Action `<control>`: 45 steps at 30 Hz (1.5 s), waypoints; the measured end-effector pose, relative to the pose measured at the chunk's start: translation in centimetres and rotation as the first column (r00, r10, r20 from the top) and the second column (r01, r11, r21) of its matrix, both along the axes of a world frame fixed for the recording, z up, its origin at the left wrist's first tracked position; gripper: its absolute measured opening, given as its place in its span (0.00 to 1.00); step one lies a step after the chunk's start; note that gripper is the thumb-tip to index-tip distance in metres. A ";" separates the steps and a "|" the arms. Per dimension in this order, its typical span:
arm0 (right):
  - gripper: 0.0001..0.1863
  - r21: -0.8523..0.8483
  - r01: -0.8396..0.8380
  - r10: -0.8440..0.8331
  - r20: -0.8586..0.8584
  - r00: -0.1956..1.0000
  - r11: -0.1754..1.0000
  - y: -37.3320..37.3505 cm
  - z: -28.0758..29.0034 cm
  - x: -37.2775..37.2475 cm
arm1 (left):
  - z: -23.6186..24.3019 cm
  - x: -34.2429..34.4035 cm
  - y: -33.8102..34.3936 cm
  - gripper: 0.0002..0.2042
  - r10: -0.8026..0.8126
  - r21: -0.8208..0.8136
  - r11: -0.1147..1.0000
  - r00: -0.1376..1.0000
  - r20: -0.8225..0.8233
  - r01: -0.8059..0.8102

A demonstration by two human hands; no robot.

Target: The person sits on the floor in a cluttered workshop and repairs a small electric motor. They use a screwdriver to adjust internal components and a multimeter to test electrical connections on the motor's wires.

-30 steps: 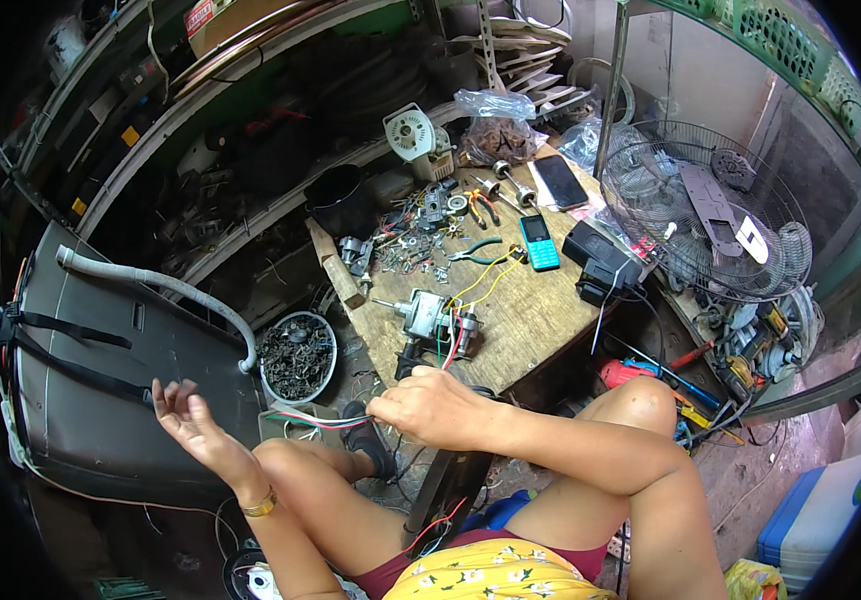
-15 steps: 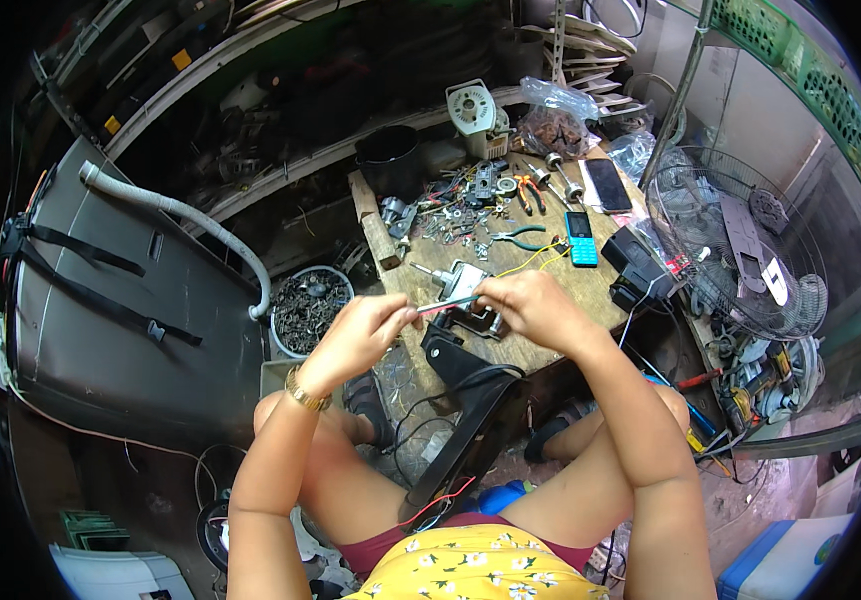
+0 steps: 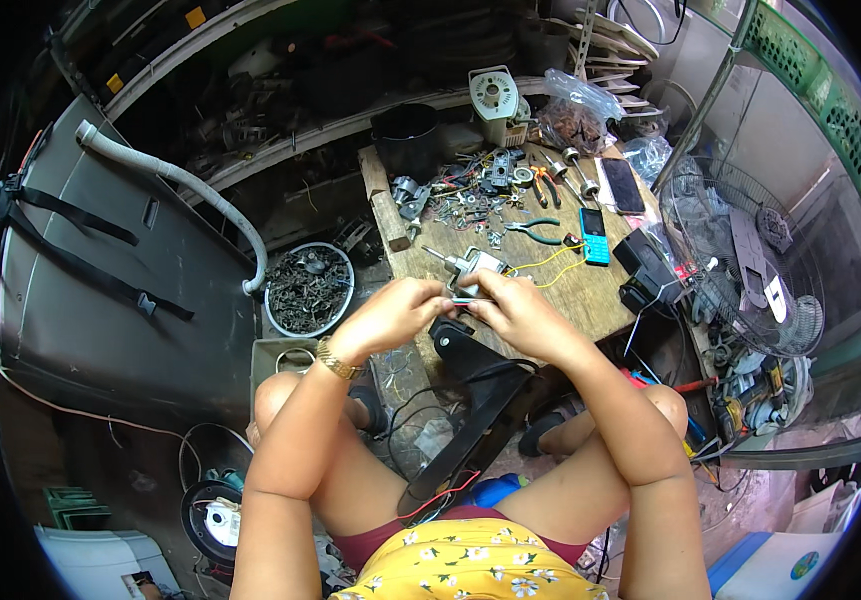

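Observation:
Thin wires (image 3: pixel 464 301), pale with some red, run between my two hands over the table's near edge. My left hand (image 3: pixel 397 314), below a gold wristband, pinches them at one end. Close beside it, my right hand (image 3: pixel 523 314) grips the other end between thumb and fingers. A black fan stand (image 3: pixel 462 425) slants from my lap up to just below the hands, with a red wire (image 3: pixel 450 492) loose at its lower end. Partly hidden behind my fingers, a small electric motor (image 3: pixel 472 264) with a metal shaft lies on the wooden table (image 3: pixel 590 295).
Pliers with dark green handles (image 3: pixel 538 232), orange-handled pliers (image 3: pixel 544 186), a turquoise keypad phone (image 3: pixel 593 237) and loose screws and metal parts (image 3: pixel 470 200) cover the table. To its left stands a bucket of small parts (image 3: pixel 310 290). Fan guards (image 3: pixel 740 240) lean at the right.
My hands have come closer together, so less of the wires shows between them. The whole view has shifted slightly.

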State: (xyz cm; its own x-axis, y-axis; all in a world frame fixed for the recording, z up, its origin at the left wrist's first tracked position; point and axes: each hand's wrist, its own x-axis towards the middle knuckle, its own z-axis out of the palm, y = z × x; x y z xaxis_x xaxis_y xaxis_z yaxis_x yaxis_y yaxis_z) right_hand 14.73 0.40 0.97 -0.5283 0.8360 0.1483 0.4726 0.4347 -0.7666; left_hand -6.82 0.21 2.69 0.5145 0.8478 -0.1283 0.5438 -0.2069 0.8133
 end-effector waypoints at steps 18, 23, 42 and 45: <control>0.09 -0.448 0.025 -0.267 -0.488 0.831 0.894 1.1 0.0 0.3 | -3.2 -2.0 0.1 0.24 0.538 -0.521 0.833 0.490 0.686 -0.185; 0.09 -0.487 -0.012 -0.268 -0.500 0.824 0.873 0.3 -0.2 -0.2 | -3.8 3.6 -1.6 0.20 0.445 -0.441 0.893 0.335 0.831 -0.093; 0.08 -0.261 0.171 -0.287 -0.510 0.811 0.950 1.0 -2.0 -0.6 | -4.6 4.4 -0.9 0.11 0.497 -0.488 0.861 0.444 0.746 -0.144; 0.12 -0.154 0.199 -0.251 -0.526 0.813 0.968 1.4 -1.1 -0.6 | -4.3 4.2 -0.9 0.10 0.451 -0.438 0.885 0.518 0.727 -0.158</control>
